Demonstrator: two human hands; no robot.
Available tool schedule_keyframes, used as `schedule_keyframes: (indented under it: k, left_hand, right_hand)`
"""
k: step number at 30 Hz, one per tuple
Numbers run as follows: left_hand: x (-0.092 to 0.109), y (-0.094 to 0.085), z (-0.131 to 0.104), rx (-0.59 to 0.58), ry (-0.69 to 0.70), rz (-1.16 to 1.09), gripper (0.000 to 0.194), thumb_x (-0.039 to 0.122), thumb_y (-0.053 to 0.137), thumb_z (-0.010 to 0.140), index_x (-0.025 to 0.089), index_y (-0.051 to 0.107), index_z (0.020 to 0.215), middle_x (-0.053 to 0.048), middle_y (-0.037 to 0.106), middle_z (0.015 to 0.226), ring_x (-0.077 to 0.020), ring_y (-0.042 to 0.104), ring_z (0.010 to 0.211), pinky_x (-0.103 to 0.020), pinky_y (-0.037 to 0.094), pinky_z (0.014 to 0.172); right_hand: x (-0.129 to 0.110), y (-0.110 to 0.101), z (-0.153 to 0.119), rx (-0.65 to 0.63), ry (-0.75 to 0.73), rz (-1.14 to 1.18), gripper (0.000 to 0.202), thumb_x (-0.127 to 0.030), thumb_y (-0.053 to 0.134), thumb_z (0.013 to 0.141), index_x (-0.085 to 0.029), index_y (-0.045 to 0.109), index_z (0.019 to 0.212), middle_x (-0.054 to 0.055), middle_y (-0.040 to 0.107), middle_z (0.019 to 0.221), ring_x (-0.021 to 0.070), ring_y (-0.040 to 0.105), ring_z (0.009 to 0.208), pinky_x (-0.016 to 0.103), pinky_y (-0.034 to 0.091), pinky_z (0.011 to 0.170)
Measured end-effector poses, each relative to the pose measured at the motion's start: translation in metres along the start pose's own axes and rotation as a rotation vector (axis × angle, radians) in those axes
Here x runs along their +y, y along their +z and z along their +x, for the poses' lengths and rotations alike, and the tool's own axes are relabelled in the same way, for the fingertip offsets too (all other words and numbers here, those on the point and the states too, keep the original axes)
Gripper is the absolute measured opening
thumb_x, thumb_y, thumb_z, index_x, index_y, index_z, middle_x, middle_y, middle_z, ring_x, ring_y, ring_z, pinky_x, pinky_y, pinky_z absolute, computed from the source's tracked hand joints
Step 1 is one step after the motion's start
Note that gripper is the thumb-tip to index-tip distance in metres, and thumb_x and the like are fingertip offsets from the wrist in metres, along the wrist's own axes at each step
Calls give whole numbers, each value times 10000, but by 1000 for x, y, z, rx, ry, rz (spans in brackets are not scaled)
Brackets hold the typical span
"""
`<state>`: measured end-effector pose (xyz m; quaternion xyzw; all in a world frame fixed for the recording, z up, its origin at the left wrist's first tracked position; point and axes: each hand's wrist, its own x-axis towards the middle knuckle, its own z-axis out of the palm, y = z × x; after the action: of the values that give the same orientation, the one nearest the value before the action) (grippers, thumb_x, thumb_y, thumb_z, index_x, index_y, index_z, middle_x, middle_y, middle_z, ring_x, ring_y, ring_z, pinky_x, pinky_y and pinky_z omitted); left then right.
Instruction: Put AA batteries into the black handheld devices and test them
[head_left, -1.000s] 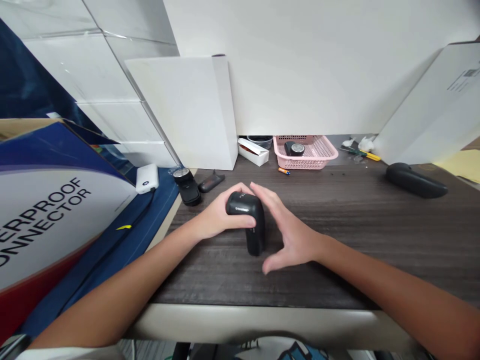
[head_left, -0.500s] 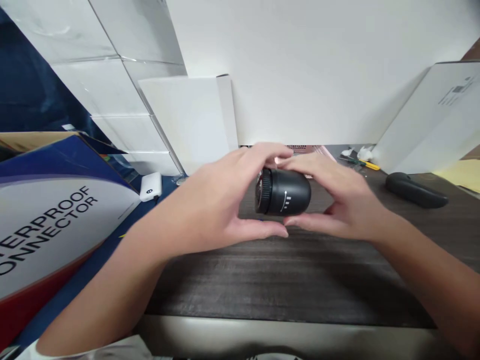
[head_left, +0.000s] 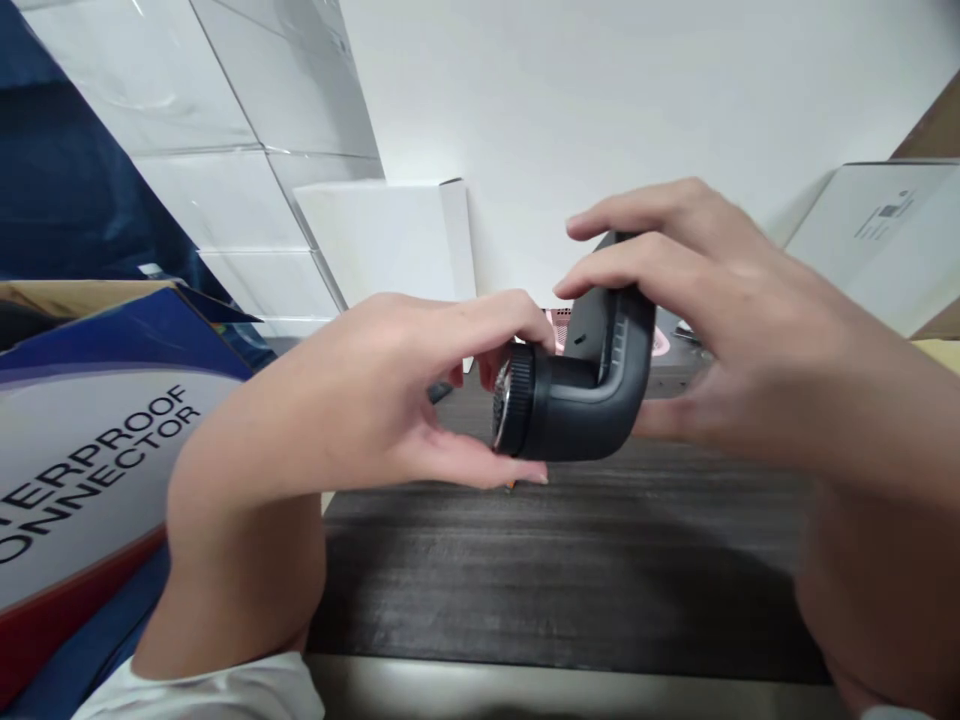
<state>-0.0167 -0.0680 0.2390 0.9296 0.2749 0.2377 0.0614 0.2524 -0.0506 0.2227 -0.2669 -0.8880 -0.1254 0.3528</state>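
So the black L-shaped device is up in both hands, over the desk, between its front and back edges. It's lying sideways, with the shiny round mesh face pointing toward the desk's left edge and the other section angled up.

Left hand has the round end in a fairly narrow grip: thumb along the bottom, fingers over the top, right around the ribbed ring. Right hand is wrapped around the raised section, fingers over the top and thumb lower down, so its grip is filled by the body.

Bit of the pink basket peeks out behind it near the desk's back edge. A white box stands at the back left, another pale box leans at the back right, and a big printed carton sits past the left edge.
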Motion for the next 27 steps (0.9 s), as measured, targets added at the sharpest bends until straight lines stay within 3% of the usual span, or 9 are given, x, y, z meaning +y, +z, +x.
schedule_keyframes:
  k: [4, 9, 15, 17, 21, 24, 27]
  left_hand:
    - [-9, 0, -2, -31, 6, 11, 542, 597, 825, 824, 242, 701, 1214, -10, 732, 857, -160, 656, 732, -246, 491, 671]
    - [-22, -5, -4, -127, -7, -42, 516, 552, 815, 853, 304, 709, 1293, -26, 774, 1009, -180, 707, 805, -253, 510, 682]
    - [-27, -7, -5, -204, -15, -94, 574, 464, 843, 860, 328, 670, 1390, -43, 775, 1178, -195, 735, 891, -258, 553, 738]
    - [-25, -10, -3, -206, -8, -125, 613, 422, 854, 860, 327, 646, 1429, -50, 753, 1262, -197, 736, 948, -255, 569, 772]
    - [-20, -21, 3, -177, 15, -203, 688, 341, 840, 885, 285, 570, 1515, -71, 683, 1402, -200, 720, 1078, -235, 594, 820]
    - [-20, -25, 8, -172, 33, -308, 713, 351, 811, 909, 248, 516, 1549, -99, 658, 1422, -231, 701, 1162, -254, 617, 845]
    - [-27, -18, 13, -125, 12, -398, 696, 419, 772, 922, 265, 501, 1544, -112, 649, 1417, -262, 703, 1168, -281, 628, 817]
  right_hand:
    - [14, 0, 5, -70, 29, 66, 554, -451, 867, 764, -278, 670, 1252, 79, 620, 1348, 350, 663, 1186, 396, 629, 880]
    - [23, -1, -3, -206, 250, 278, 479, -498, 845, 820, -290, 685, 1221, 27, 753, 1099, 238, 726, 874, 310, 590, 702]
    - [28, -2, -6, -309, 319, 418, 525, -565, 898, 747, -320, 757, 1190, 24, 779, 1083, 280, 735, 949, 335, 575, 741]
    - [28, -6, -7, -277, 316, 438, 529, -563, 916, 730, -314, 769, 1173, 26, 777, 1078, 277, 727, 954, 334, 562, 752]
    - [24, -17, -11, -94, 264, 425, 507, -514, 968, 685, -290, 793, 1105, 10, 773, 973, 226, 701, 856, 320, 519, 755]
    - [21, -23, -16, 60, 226, 340, 490, -507, 1001, 630, -277, 813, 1021, -9, 752, 794, 179, 636, 678, 313, 458, 620]
    - [27, -26, -20, 167, 162, 160, 455, -486, 1005, 630, -257, 834, 985, -14, 708, 667, 148, 540, 552, 313, 367, 495]
